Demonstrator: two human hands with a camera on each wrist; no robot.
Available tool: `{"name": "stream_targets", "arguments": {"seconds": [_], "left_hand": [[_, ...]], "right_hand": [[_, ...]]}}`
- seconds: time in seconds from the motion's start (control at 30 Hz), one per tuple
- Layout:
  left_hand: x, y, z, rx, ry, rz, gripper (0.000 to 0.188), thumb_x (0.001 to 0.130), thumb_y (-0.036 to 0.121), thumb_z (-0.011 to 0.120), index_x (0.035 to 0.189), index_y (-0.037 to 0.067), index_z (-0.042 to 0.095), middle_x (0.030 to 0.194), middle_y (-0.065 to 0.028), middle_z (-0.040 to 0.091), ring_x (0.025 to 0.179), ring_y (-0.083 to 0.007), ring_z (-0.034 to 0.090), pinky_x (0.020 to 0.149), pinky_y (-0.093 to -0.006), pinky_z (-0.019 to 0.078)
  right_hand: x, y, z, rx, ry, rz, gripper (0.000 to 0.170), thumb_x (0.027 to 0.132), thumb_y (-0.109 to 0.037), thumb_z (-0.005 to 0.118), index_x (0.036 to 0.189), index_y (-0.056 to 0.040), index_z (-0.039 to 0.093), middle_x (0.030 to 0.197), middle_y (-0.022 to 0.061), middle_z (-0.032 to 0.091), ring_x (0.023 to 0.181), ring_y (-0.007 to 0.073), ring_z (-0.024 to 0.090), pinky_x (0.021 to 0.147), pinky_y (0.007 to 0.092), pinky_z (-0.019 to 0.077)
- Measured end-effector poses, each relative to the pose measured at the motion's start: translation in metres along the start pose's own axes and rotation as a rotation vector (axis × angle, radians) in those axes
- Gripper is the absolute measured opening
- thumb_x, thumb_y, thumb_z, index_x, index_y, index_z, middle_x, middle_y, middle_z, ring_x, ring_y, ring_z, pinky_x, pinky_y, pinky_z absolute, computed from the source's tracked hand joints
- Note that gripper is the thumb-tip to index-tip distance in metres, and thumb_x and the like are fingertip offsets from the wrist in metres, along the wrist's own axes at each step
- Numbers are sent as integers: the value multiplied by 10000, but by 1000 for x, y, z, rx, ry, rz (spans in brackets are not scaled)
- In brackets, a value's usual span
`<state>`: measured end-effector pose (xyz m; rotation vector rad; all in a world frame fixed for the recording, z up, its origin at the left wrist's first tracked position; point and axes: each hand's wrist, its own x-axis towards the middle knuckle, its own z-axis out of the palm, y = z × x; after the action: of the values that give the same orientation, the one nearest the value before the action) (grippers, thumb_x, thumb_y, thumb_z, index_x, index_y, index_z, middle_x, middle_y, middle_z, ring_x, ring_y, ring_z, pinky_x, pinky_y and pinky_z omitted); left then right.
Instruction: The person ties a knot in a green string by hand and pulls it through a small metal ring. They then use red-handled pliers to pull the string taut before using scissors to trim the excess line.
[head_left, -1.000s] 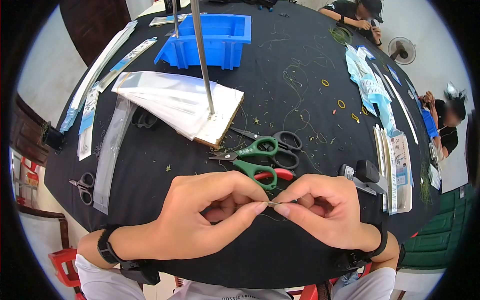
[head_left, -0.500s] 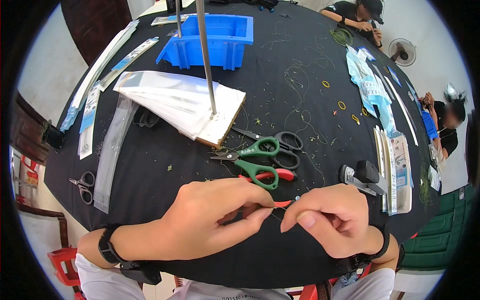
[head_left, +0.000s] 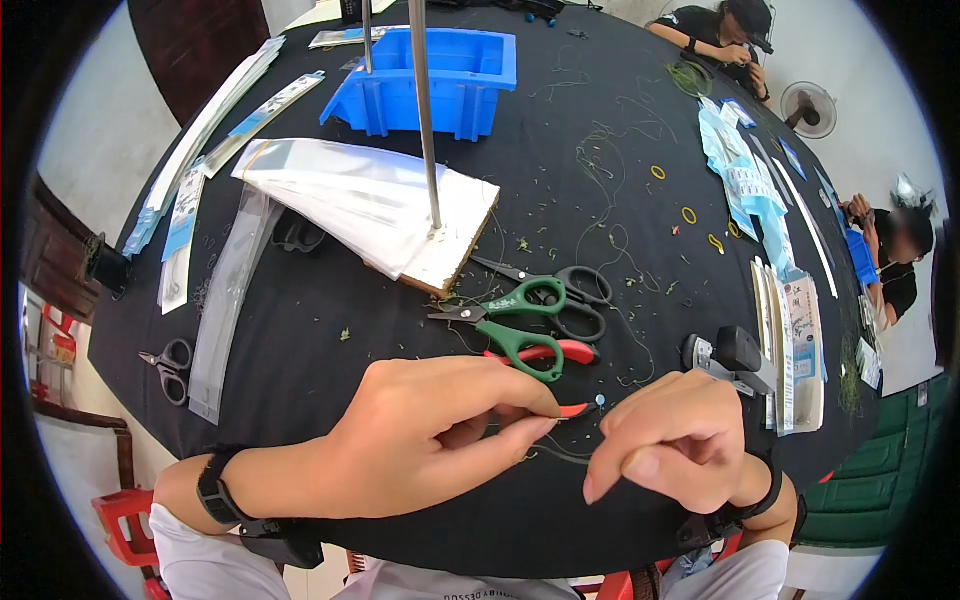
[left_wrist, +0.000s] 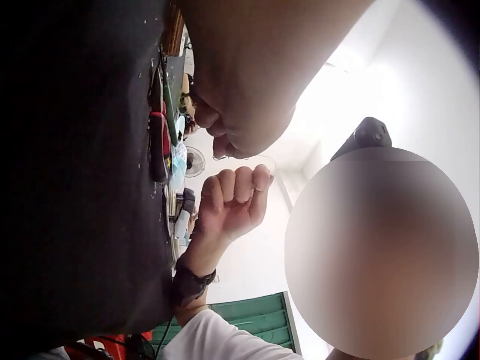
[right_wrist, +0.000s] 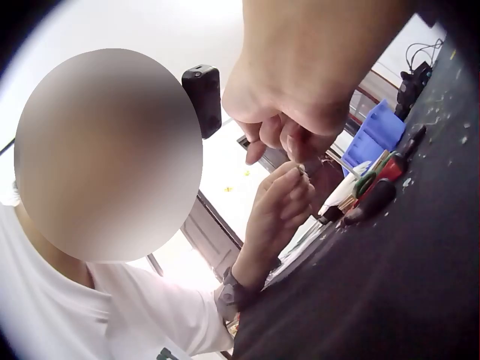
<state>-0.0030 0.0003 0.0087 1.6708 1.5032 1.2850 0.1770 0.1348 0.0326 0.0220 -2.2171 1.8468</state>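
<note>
My left hand (head_left: 440,435) pinches a thin line (head_left: 560,455) between thumb and index finger, low over the front of the black table. What else lies within that pinch is too small to make out. A short way to the right, my right hand (head_left: 675,440) has its fingers curled and its thumb against the index finger, at the line's other end. In the left wrist view, the line arches from the left fingertips to the right hand (left_wrist: 236,199). Just beyond the hands lie green-handled scissors (head_left: 488,328), red-handled pliers (head_left: 578,351) and black scissors (head_left: 497,267).
A stapler (head_left: 740,355) and packets (head_left: 805,320) lie at the right. Behind the scissors, clear sleeves (head_left: 320,190) rest on a white board (head_left: 470,215) near an upright rod (head_left: 425,130). Farther back stands a blue bin (head_left: 400,110). Small scissors (head_left: 173,385) lie far left.
The two hands' fingertips were together at first; my right hand has since drawn away to the right and slightly down. My left hand keeps its pinch, nearly in place.
</note>
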Motion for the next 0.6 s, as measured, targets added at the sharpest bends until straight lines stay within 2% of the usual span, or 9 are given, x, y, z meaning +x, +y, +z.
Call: {"name": "stream_targets", "arguments": {"seconds": [0.23,0.33,0.43,0.6], "left_hand": [[0,1,0,-13,-15,-2,130,784,50,708,907,17,683,762,-60,665,546,-50,555,456,-184,395],[0,1,-1,-29,-28,-10,129,785,50,708,907,17,683,762,-58,667,547,-50,556,454,-183,394],[0,0,0,-35,-31,-14,129,784,50,708,906,16,683,761,-55,667,545,-50,555,452,-182,392],[-1,0,0,-58,-26,-18,124,781,49,709,898,15,685,751,-50,667,540,-49,554,450,-183,392]], "right_hand": [[1,7,3,-133,173,-65,131,882,-24,557,898,-11,686,718,23,655,441,21,429,390,197,269],[3,-8,5,-178,159,95,239,858,-120,522,795,32,695,674,97,669,475,137,546,447,238,395],[1,2,3,-136,86,-7,109,862,-12,578,891,-12,683,672,26,642,435,25,445,393,194,282],[1,1,3,-335,104,-19,54,818,-11,602,813,-14,655,606,27,597,398,70,451,388,212,300]]}}
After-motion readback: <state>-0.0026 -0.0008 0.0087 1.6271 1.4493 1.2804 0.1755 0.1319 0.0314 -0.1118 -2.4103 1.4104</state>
